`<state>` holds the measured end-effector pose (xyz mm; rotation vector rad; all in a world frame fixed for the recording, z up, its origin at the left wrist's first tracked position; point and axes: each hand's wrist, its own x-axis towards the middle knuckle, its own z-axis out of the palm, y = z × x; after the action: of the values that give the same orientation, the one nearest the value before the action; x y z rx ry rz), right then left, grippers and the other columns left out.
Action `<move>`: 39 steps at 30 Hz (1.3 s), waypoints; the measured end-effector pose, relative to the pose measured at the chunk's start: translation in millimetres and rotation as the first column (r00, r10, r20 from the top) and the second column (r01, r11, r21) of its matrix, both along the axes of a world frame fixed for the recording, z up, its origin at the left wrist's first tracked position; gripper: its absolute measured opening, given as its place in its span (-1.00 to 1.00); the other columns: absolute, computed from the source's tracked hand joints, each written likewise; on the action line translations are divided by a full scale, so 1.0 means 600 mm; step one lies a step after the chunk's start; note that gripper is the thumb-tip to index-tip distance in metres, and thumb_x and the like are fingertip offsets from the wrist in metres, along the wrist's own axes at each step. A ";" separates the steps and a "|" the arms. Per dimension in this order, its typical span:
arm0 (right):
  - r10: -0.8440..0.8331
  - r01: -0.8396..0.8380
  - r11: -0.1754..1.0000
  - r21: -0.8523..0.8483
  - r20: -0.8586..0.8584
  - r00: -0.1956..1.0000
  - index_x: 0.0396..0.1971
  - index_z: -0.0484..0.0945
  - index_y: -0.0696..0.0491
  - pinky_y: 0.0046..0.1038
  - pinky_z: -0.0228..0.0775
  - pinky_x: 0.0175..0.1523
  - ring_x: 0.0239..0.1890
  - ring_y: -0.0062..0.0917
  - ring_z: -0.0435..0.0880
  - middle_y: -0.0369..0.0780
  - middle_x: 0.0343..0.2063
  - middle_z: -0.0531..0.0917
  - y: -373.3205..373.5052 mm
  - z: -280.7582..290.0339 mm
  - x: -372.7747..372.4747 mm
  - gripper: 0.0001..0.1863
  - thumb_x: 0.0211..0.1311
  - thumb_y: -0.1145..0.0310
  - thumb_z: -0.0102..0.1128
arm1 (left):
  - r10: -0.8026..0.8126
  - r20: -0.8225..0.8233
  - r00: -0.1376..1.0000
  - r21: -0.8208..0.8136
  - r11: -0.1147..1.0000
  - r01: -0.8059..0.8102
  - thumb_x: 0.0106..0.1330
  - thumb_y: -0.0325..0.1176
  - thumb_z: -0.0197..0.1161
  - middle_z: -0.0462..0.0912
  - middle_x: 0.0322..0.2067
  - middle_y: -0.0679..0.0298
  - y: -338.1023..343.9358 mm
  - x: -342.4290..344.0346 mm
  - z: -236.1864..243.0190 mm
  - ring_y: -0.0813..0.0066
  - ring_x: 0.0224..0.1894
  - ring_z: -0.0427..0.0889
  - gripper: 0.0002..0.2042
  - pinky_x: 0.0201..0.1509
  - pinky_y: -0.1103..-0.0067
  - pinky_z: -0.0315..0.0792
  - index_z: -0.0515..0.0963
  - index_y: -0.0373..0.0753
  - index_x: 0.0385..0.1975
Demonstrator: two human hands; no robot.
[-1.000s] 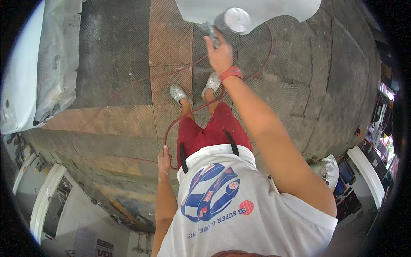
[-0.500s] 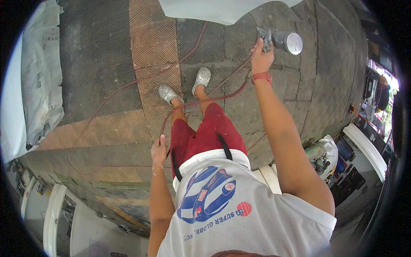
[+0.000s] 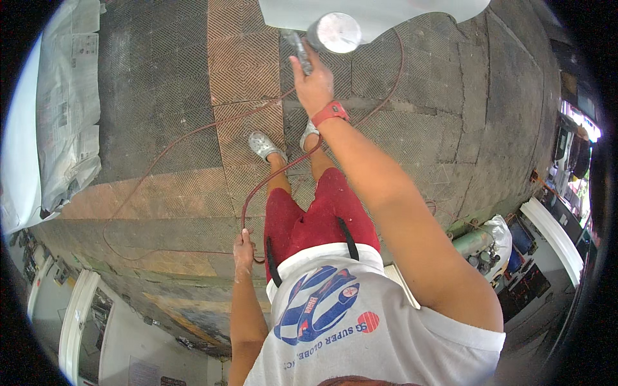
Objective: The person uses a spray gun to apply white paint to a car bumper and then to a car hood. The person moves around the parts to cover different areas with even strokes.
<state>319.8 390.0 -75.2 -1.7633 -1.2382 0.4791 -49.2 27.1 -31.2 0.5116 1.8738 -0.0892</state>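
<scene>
My right hand [image 3: 315,87], a red watch on its wrist, reaches far forward and is closed around the grip of a grey spray gun [image 3: 298,53]. The gun's round cup with a whitish lid [image 3: 339,33] overlaps the near edge of a white panel [image 3: 412,11]; I cannot tell whether they touch. Fingers hide part of the handle. Beside my left thigh, my left hand [image 3: 243,249] grips a dark red air hose [image 3: 257,188]. From there the hose curves up across my legs toward the right arm.
More hose [image 3: 168,151] loops over the patterned floor tiles [image 3: 244,71]. Paper-masked white bodywork [image 3: 64,122] stands at the left. A green tank [image 3: 473,248] lies at the lower right. My feet wear light clogs [image 3: 262,145].
My right hand has swept left and slightly forward with the spray gun, bringing its cup to the white panel's edge. The hose has shifted with it; my left hand keeps its hold.
</scene>
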 end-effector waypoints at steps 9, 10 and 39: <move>-0.054 0.054 0.985 -0.164 0.008 0.999 0.33 0.61 0.09 -0.03 0.64 -0.04 -0.15 0.10 0.81 0.13 -0.16 0.80 -0.014 -0.030 0.060 -0.42 0.49 0.03 0.32 | 0.026 0.024 0.999 -0.038 0.999 -0.025 0.69 0.10 0.02 0.43 -0.59 0.41 0.019 0.022 -0.006 0.58 -0.54 0.43 -0.47 -0.42 0.50 0.35 0.70 -0.26 0.15; -0.093 0.094 0.986 -0.140 0.013 0.996 0.33 0.60 0.10 -0.04 0.64 -0.04 -0.14 0.09 0.81 0.12 -0.16 0.81 -0.030 -0.041 0.084 -0.41 0.50 0.02 0.32 | 0.009 0.023 1.000 -0.037 0.999 -0.008 0.69 0.09 0.03 0.43 -0.59 0.40 0.029 0.029 -0.007 0.58 -0.54 0.43 -0.48 -0.42 0.50 0.34 0.70 -0.26 0.14; -0.012 0.012 0.994 -0.111 -0.004 1.000 0.34 0.60 0.08 -0.11 0.66 0.10 0.02 0.09 0.79 0.14 -0.01 0.78 0.016 -0.155 -0.019 -0.44 0.50 0.06 0.32 | 0.020 0.021 1.000 -0.045 0.999 -0.019 0.70 0.07 0.02 0.46 -0.59 0.36 0.020 0.026 -0.054 0.53 -0.52 0.46 -0.49 -0.39 0.47 0.37 0.70 -0.28 0.07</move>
<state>308.3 399.9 -168.0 -1.8611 -1.2176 0.5545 -33.5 39.2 -63.4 0.4620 1.8509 -0.1122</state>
